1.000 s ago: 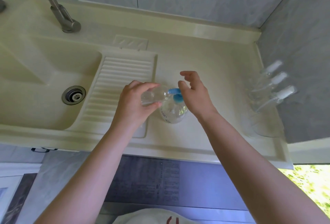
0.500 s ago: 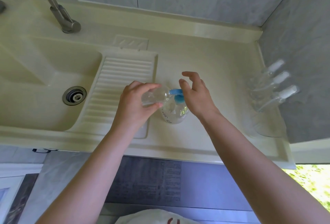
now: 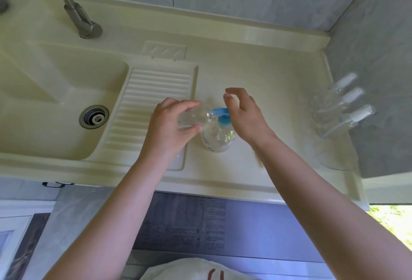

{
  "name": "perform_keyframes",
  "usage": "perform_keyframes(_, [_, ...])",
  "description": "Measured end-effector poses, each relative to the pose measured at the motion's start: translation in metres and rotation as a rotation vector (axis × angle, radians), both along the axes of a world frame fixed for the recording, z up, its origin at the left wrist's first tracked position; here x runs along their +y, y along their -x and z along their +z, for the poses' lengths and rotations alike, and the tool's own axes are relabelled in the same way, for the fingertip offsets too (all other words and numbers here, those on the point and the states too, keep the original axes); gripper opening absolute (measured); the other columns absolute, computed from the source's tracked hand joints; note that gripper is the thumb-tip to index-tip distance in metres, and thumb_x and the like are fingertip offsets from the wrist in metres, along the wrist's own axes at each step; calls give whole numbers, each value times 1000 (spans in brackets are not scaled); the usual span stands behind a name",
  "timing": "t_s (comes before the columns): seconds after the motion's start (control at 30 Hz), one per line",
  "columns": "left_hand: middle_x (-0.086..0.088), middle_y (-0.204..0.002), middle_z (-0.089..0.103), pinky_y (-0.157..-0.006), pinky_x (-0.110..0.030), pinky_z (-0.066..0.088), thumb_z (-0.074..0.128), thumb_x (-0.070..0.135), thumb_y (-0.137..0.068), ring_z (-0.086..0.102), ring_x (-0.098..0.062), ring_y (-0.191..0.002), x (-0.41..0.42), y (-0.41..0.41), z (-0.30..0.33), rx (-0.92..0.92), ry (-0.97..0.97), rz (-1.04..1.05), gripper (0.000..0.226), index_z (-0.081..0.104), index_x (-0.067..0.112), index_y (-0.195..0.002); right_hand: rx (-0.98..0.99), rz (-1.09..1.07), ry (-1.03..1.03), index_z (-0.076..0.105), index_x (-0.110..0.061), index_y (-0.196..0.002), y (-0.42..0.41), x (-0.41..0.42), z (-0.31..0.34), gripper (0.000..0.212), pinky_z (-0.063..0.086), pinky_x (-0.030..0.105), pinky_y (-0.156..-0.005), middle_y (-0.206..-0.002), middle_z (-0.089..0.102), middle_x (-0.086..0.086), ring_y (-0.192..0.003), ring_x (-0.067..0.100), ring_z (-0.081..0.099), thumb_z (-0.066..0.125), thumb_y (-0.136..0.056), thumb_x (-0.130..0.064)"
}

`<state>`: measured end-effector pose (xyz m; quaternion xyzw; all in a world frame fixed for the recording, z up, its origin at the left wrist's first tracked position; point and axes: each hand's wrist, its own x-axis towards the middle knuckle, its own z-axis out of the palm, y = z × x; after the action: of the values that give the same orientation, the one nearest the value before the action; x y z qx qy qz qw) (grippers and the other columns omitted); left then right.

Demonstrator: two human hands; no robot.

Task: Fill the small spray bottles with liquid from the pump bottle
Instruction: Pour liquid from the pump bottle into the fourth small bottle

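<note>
A clear pump bottle [image 3: 217, 139] with a blue pump head [image 3: 221, 115] stands on the cream counter near the front edge. My left hand [image 3: 169, 128] grips a small clear bottle [image 3: 195, 118] without its cap, tilted on its side, its mouth against the blue nozzle. My right hand [image 3: 245, 114] rests its palm on the pump head from the right, fingers raised and spread; it grips nothing. Three small spray bottles [image 3: 343, 103] with white caps stand in a clear cup [image 3: 334, 157] at the right wall.
The sink basin [image 3: 55, 101] with its drain [image 3: 94, 116] lies to the left, beside a ribbed washboard [image 3: 151, 101]. A metal tap [image 3: 78, 16] rises at the back. Grey tiled walls close the back and right. The counter's front edge [image 3: 200, 187] runs below my forearms.
Both hands and the bottles stay in almost the same place. My right hand's fingers have lifted slightly over the pump head.
</note>
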<state>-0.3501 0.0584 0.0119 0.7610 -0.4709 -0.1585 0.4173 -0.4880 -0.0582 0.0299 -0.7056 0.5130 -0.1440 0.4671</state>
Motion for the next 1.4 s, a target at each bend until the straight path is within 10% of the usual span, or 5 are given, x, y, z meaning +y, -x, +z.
perform_keyframes(0.3, [5, -102, 61, -99, -30, 45, 87, 18, -68, 59, -14, -101, 0, 0, -4, 12, -18, 0, 52, 71, 30, -117, -44, -36, -74, 52, -46, -124, -7, 10, -12, 50, 39, 45, -108, -136, 52, -7, -120, 17, 52, 26, -83, -57])
perform_keyframes(0.53, [8, -102, 60, -97, -22, 42, 87, 20, -70, 58, -10, -101, 1, -1, -2, 11, -1, -15, 51, 70, 30, -117, -36, -7, -88, 45, -37, -138, 5, -7, -6, 41, 35, 28, -94, -132, 41, -7, -117, 13, 48, 43, -99, -52])
perform_keyframes(0.7, [6, -103, 61, -95, -20, 41, 87, 20, -70, 58, -10, -101, -1, -2, -9, 0, -15, -9, 51, 70, 30, -117, -1, 2, -13, 51, -41, -129, -8, 6, -13, 49, 37, 48, -109, -135, 51, -4, -120, 20, 53, 25, -88, -46])
perform_keyframes(1.4, [6, -102, 60, -95, -17, 39, 86, 19, -70, 56, -12, -102, 0, -2, -5, -10, -9, -22, 51, 70, 29, -117, -28, -45, -122, 42, -36, -140, 0, 2, -7, 43, 37, 30, -95, -144, 41, 2, -119, 17, 48, 35, -99, -42])
